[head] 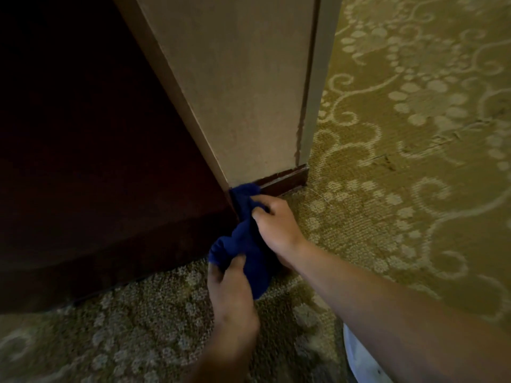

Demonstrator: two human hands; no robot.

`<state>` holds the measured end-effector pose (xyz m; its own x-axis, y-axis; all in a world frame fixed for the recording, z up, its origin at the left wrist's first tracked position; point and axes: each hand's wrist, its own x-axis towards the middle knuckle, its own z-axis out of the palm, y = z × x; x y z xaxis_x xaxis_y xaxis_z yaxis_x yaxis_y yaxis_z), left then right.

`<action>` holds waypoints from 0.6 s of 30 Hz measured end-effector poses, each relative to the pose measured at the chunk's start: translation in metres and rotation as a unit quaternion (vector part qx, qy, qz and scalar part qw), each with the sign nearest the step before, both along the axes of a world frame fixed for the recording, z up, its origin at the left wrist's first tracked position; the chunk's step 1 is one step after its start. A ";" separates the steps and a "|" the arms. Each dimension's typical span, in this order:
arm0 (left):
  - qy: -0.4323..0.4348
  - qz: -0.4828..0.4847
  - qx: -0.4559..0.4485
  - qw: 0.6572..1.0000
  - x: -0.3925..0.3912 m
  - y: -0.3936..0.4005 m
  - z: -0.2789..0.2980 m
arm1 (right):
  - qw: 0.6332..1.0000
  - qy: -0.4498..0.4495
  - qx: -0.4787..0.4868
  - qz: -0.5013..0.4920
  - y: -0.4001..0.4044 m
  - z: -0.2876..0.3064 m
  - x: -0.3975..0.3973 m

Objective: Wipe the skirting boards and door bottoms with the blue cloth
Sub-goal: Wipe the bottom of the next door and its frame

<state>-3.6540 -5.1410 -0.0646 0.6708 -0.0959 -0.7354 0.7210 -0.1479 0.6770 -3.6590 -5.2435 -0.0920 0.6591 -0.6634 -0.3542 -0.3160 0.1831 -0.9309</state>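
Note:
A dark blue cloth (246,241) hangs bunched at the foot of a beige wall corner (249,106). Its top end presses against the left end of a short dark-brown skirting board (287,180). My right hand (276,225) grips the cloth's upper part with curled fingers, right at the corner. Lower down, my left hand (231,294) pinches the cloth's lower fold between thumb and fingers. A dark wooden panel, a door or a cabinet side, (96,161) fills the left side, its bottom edge meeting the carpet.
Patterned olive and cream carpet (414,134) covers the floor to the right and in front. A pale vertical trim strip (318,78) runs down the wall's right edge. Something white (356,355) shows at the bottom edge under my right forearm.

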 end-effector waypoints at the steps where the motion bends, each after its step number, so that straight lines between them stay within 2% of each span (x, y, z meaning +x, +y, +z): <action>1: 0.010 -0.008 -0.010 1.000 -0.001 0.001 -0.002 | 1.000 0.006 0.013 0.014 0.000 -0.003 -0.003; 4: 0.015 -0.032 -0.021 0.999 -0.008 0.004 -0.009 | 0.998 0.043 -0.009 0.037 -0.004 -0.002 -0.017; 8: 0.016 -0.004 -0.017 1.000 -0.016 -0.001 -0.005 | 0.996 0.040 0.007 0.076 -0.016 0.008 -0.010; 18: 0.044 0.060 -0.052 0.996 -0.013 -0.028 0.004 | 0.977 0.127 -0.170 -0.010 -0.016 0.003 0.022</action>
<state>-3.6669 -5.1686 -0.0605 0.6162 -0.0978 -0.7815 0.7859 0.0106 0.6183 -3.6366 -5.2599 -0.0892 0.5641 -0.7836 -0.2603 -0.5437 -0.1153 -0.8313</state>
